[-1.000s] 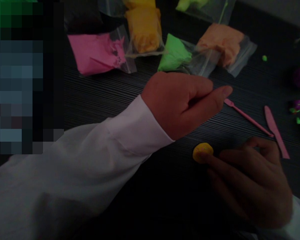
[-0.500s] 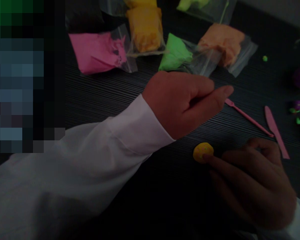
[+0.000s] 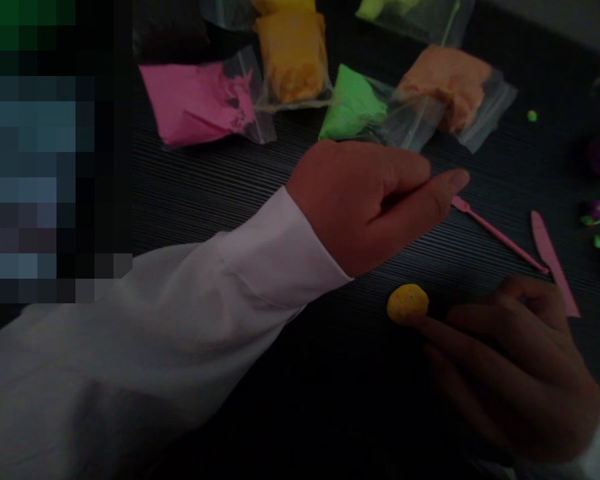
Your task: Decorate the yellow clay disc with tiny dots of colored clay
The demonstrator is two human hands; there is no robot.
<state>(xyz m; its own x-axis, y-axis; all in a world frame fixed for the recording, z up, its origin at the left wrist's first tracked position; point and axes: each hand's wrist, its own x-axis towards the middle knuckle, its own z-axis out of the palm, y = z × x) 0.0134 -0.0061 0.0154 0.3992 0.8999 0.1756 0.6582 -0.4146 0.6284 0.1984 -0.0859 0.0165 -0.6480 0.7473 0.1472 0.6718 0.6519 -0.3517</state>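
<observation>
A small flattened yellow clay disc (image 3: 407, 301) with tiny coloured specks lies on the dark table. A fingertip of my right hand (image 3: 525, 367) touches its lower right edge; that hand's fingers are partly stretched and apart, holding nothing visible. My left hand (image 3: 365, 200) rests above the disc, its fingers curled in and its thumb pointing right; the palm side is hidden. Just past the left thumb lies a thin pink modelling tool (image 3: 500, 237). A pink plastic knife (image 3: 553, 260) is beyond my right hand.
Along the back lie clear bags of pink clay (image 3: 195, 103), orange clay (image 3: 293, 60), green clay (image 3: 353, 103) and peach clay (image 3: 445, 87). A yellow-green bag (image 3: 395, 8) is farther back. Purple and green bits (image 3: 597, 213) sit at the right. The upper left is pixelated.
My right hand has shifted slightly right and its fingertip has slid down toward the disc's edge, so more of the disc shows. My left hand looks still.
</observation>
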